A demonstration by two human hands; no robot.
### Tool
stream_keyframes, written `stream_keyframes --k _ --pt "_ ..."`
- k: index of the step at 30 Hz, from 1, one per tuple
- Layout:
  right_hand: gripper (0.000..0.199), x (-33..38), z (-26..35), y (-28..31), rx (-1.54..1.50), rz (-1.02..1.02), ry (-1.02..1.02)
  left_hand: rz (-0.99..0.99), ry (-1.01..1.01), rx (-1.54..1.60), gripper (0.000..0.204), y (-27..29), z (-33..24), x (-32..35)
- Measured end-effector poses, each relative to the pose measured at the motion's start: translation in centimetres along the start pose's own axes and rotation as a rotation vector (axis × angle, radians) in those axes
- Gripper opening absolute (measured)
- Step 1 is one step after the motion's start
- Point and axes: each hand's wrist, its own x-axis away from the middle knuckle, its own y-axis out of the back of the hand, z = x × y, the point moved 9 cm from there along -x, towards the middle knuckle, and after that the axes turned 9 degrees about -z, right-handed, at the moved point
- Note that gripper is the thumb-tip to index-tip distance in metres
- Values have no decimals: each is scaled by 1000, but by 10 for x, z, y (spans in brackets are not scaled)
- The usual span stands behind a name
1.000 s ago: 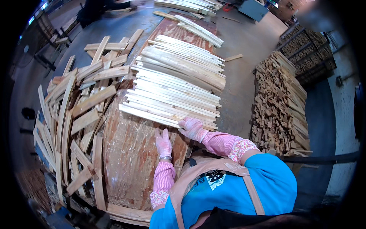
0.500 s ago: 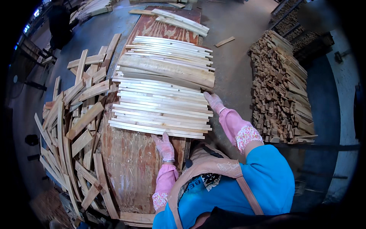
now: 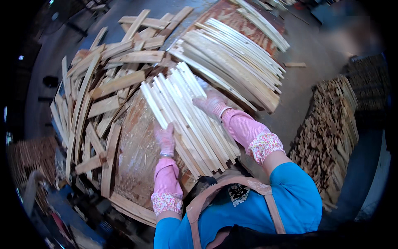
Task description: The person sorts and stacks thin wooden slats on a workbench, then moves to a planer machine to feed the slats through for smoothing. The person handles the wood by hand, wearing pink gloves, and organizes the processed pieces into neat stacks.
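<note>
My two hands clasp a row of pale wooden strips (image 3: 188, 120) from both sides. My left hand (image 3: 165, 140), in a pink glove, presses against the strips' left edge with its thumb on top. My right hand (image 3: 211, 103), also gloved in pink, curls over the right edge, its fingertips resting on the outer strips. The strips lie slanted, their near ends close to my apron, over the worn reddish-brown board (image 3: 132, 162). Whether they touch the board cannot be made out. Beyond my right hand lies another row of strips (image 3: 236, 62), with wider boards among them.
On the left, loose wooden offcuts (image 3: 118, 85) lie in a tangled heap. A tall stack of cut wood (image 3: 323, 137) stands at the right. More strips (image 3: 263, 25) rest at the board's far end, and a short piece (image 3: 295, 64) lies apart from them.
The near strips have been separated from the far row and turned from crosswise to slanting toward me. My right hand has come inward, and the whole view has swung round.
</note>
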Motion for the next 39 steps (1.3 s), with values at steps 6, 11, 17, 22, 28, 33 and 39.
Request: stream_keyframes --k 6,11,17,22,28,33,39 --pt "66 30 -9 -22 -94 101 -67 -32 662 425 58 21 79 67" --pt "67 38 84 4 -500 158 133 -29 268 416 67 52 -10 47" --pt "79 53 274 127 -766 -36 591 -99 -222 443 67 97 -238 2" --pt "66 40 277 124 -1010 175 646 13 -350 62 84 102 -270 -29" --pt "66 17 49 50 -433 189 253 122 381 707 106 27 -155 60" --pt "66 44 -82 19 130 282 219 17 559 998 97 2 -24 119" --pt "66 63 -96 -10 578 228 694 -113 -328 -1055 58 47 42 149"
